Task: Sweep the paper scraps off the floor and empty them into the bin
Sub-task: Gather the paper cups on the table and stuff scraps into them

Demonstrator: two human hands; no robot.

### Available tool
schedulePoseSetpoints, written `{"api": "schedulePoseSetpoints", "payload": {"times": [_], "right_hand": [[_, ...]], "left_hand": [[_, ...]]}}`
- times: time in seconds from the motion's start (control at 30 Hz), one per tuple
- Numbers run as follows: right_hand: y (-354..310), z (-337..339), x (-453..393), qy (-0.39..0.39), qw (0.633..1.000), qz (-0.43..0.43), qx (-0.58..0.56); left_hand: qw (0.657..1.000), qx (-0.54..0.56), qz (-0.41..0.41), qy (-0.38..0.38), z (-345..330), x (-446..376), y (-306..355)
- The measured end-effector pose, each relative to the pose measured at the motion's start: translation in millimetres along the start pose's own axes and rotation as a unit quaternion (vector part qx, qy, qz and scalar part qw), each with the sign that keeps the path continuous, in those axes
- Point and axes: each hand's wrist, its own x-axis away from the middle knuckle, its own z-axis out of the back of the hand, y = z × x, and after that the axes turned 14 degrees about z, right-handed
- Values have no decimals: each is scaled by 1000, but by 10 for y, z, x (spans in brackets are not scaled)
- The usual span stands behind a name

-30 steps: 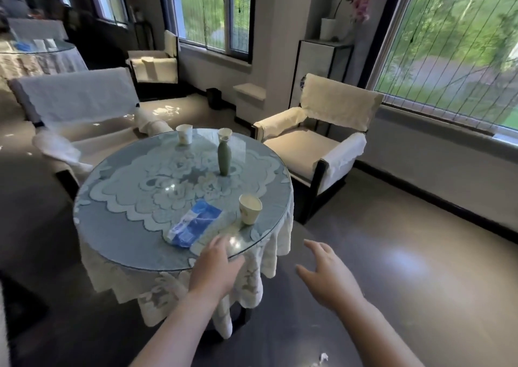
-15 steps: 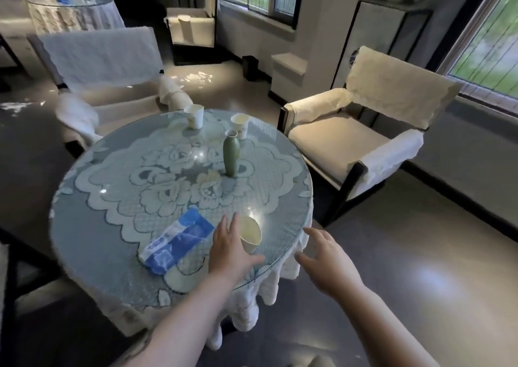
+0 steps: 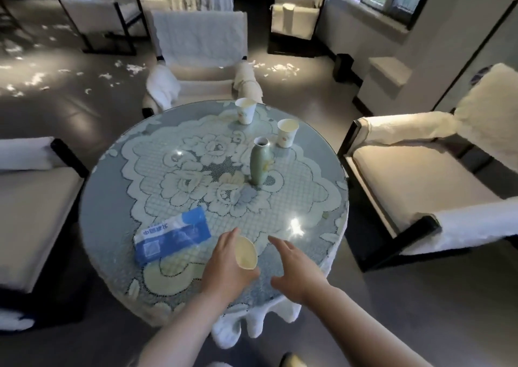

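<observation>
White paper scraps (image 3: 131, 67) lie scattered on the dark floor far behind the round table, with more scraps (image 3: 280, 69) to the right of the far chair. A small dark bin (image 3: 343, 67) stands by the wall at the back right. My left hand (image 3: 228, 265) grips a paper cup (image 3: 246, 253), tilted with its mouth toward me, above the near side of the table. My right hand (image 3: 294, 268) hovers just right of the cup with its fingers spread and nothing in it. No broom or dustpan is in view.
The round glass-topped table (image 3: 112, 212) with a lace cloth carries a green vase (image 3: 259, 161), two more paper cups (image 3: 245, 111), and a blue tissue pack (image 3: 172, 236). White-covered armchairs stand to the left (image 3: 30, 212), behind (image 3: 199, 49) and to the right (image 3: 420, 187).
I have come closer and look down more steeply at the table. My left hand closed around the near paper cup and tipped it up; my right hand moved in beside it.
</observation>
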Motion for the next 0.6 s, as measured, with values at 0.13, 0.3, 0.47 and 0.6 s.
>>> {"api": "schedulePoseSetpoints", "payload": {"times": [0.13,0.3,0.47,0.6], "right_hand": [[248,122,-132,-38,999,37,2],[477,352,-368,-40,998,50,-21],[698,723,-739,9,999,26,-31],[819,999,-1103,49,998,17,-41]], "left_hand": [[996,70,13,62,-85,46,225],[985,123,0,118,0,-53,488],[974,174,21,141,51,-381,757],[973,177,23,146,7,-681,870]]}}
